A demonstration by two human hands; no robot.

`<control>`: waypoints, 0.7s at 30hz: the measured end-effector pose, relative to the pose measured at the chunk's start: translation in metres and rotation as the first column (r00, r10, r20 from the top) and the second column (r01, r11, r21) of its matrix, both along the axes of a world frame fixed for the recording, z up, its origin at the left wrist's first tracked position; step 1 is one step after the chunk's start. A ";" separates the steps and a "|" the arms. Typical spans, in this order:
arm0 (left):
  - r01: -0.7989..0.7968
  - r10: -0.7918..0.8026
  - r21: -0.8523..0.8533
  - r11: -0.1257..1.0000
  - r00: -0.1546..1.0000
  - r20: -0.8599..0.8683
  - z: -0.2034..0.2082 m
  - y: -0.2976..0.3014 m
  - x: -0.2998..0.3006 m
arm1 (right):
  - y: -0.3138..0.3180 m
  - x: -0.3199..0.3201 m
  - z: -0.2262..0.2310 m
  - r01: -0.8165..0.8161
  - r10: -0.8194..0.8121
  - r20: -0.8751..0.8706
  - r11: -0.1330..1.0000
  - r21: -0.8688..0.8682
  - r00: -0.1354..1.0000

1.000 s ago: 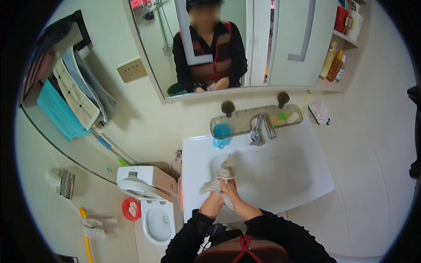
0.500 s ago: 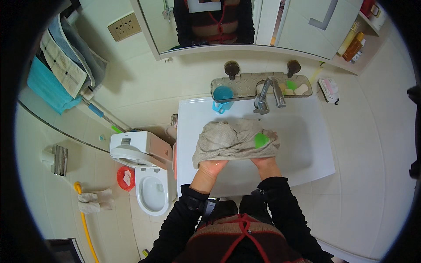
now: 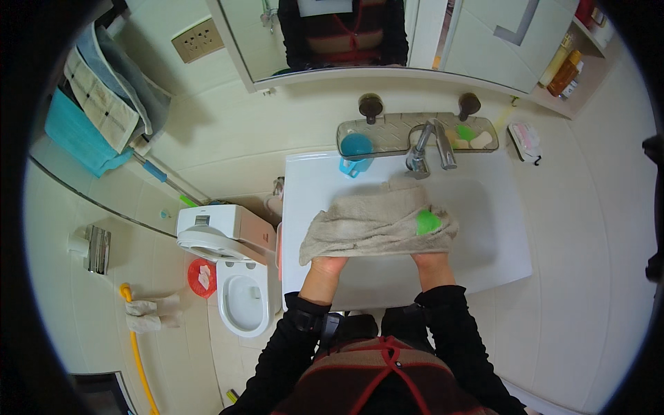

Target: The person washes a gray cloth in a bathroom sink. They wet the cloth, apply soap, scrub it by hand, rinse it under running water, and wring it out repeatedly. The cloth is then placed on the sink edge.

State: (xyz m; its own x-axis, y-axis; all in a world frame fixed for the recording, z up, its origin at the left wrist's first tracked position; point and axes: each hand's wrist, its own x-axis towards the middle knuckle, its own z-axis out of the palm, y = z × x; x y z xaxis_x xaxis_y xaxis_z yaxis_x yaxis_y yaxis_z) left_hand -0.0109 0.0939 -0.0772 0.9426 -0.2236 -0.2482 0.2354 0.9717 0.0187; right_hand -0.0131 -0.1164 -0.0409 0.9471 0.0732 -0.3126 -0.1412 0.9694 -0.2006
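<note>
Small tiled bathroom, seen from above. White sink (image 3: pixel 505 228) fills the centre, its flat rim running out to my right. I hold a beige towel (image 3: pixel 377 225) spread wide over the basin, just toward me from the tap (image 3: pixel 429 146). My left hand (image 3: pixel 328 265) grasps the towel's near left edge; my right hand (image 3: pixel 430 261) grasps its near right edge. Fingers of both are tucked under the cloth and hidden. A bright green patch (image 3: pixel 427 223) shows on the towel toward its right end.

At 12 o'clock from the towel: the tap, then a clear shelf (image 3: pixel 387 137) on the wall with a blue cup (image 3: pixel 357 151) at its left end and soap pieces at the right. Mirror (image 3: pixel 332 34) above it. At 9 o'clock: toilet (image 3: pixel 238 277), lid raised, with a red bin (image 3: pixel 202 277) just beside it. At 10 o'clock, well apart: towels on a rail (image 3: pixel 97 111). At 1 o'clock: bottles (image 3: pixel 566 69) on a corner shelf. Pale wall and floor tiles all round.
</note>
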 end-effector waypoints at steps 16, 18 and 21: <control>0.060 -0.067 0.141 0.988 0.997 0.042 0.035 0.005 0.006 | -0.045 -0.011 -0.061 0.010 0.053 0.196 0.952 -0.307 0.979; -0.030 0.011 0.164 0.986 0.993 0.113 0.023 0.015 0.001 | -0.027 -0.014 -0.047 -0.005 0.032 0.060 0.913 -0.409 0.998; -0.103 0.072 0.110 0.989 0.965 0.252 -0.031 -0.001 0.019 | -0.012 -0.018 0.005 -0.024 0.024 -0.002 0.997 -0.077 1.000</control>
State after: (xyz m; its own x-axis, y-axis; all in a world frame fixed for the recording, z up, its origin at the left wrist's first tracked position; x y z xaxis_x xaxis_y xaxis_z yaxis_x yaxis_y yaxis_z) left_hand 0.0086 0.0929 -0.1080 0.9924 -0.1204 -0.0259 0.1231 0.9752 0.1842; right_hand -0.0311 -0.1284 -0.0363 0.9450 0.0716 -0.3191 -0.1644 0.9475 -0.2743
